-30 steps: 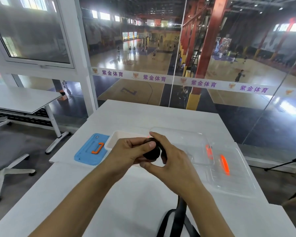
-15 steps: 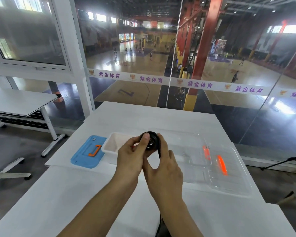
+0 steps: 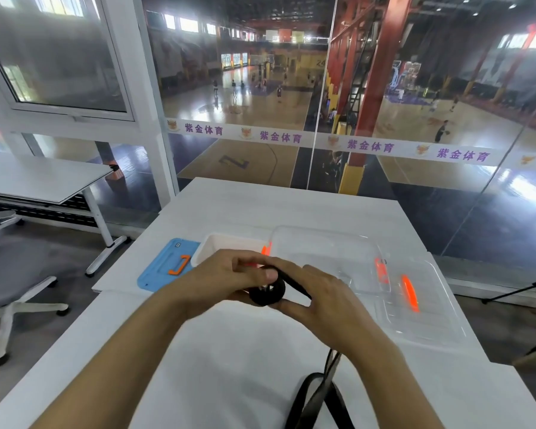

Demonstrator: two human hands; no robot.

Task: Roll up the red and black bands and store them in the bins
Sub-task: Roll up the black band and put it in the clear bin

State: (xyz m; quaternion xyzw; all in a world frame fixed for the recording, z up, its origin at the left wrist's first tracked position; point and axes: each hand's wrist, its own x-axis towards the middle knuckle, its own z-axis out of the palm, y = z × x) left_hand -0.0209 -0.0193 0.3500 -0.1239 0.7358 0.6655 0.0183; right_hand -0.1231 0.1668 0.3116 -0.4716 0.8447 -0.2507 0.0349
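A black band is partly wound into a small roll (image 3: 268, 293) held above the white table (image 3: 245, 351). My left hand (image 3: 226, 278) pinches the roll with thumb on top. My right hand (image 3: 325, 300) grips it from the right and below. The band's loose tail (image 3: 314, 394) runs under my right wrist and lies looped near the table's front edge. Behind my hands stand a white bin (image 3: 222, 247) and a clear bin (image 3: 328, 252). A bit of red shows just behind my left fingers; what it is I cannot tell.
A blue lid with an orange handle (image 3: 167, 267) lies left of the white bin. A clear lid with orange clips (image 3: 415, 301) lies at the right. A glass wall stands beyond the table. A second table and an office chair (image 3: 10, 274) are at the left.
Both hands have come down and a little toward me with the roll. The roll has turned on edge, and more of the loose tail shows at the front edge.
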